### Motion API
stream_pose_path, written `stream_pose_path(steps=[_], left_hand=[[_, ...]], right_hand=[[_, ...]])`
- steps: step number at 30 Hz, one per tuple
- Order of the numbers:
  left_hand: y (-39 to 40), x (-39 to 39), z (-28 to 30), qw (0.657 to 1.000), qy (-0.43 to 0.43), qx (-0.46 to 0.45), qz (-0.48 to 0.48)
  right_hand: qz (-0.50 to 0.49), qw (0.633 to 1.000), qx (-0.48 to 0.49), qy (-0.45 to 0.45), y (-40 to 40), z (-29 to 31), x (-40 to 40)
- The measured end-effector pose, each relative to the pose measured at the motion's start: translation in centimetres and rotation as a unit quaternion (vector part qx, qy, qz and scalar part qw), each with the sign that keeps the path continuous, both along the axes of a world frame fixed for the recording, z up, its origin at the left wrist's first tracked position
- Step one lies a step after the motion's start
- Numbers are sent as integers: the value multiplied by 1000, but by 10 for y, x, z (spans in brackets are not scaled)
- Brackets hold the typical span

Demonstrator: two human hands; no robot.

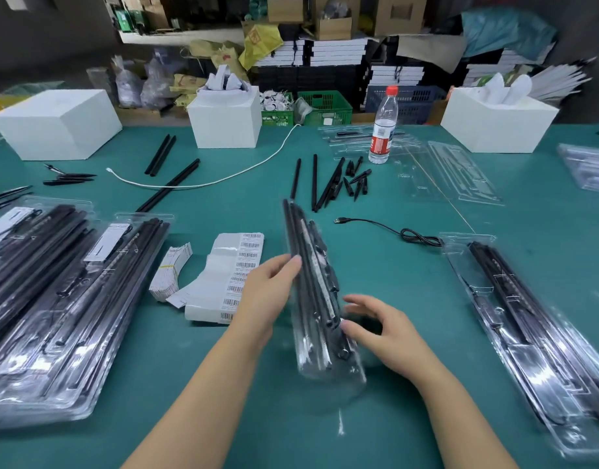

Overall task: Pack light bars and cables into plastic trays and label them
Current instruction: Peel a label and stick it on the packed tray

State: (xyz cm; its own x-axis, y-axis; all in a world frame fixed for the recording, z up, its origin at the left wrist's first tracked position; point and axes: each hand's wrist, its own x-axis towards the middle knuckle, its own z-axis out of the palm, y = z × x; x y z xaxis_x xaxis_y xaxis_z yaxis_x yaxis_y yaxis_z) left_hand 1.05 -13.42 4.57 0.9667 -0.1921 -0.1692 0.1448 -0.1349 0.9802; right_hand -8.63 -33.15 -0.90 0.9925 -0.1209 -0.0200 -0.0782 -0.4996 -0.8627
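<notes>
i see the packed tray [320, 299] tilted on edge at table [223, 384] ctr. l hand [264, 292] grips its 9 o'clock side; r hand [379, 328], fingers spread, touches its 3 o'clock side. barcode labels [237, 275] lie at 9 o'clock.

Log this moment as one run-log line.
stage: tray handling | left hand: holding packed tray, tilted on edge | right hand: open, beside tray | barcode labels: left of tray
</notes>
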Motion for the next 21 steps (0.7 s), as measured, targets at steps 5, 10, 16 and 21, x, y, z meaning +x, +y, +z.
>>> stream_pose_path(steps=[5,10,16,21], left_hand=[[-31,-13,15,982,67,-137,-107],[-65,-36,23,986,-33,-9,-161],[-89,-54,5,902,-196,246,-296],[-77,-49,-4,935,-257,204,-135]], right_hand=[[31,994,108,-5,9,-2,3],[-81,882,464,-20,4,13,9],[-109,807,580,-9,-6,13,5],[-114,812,567,-80,-7,13,10]])
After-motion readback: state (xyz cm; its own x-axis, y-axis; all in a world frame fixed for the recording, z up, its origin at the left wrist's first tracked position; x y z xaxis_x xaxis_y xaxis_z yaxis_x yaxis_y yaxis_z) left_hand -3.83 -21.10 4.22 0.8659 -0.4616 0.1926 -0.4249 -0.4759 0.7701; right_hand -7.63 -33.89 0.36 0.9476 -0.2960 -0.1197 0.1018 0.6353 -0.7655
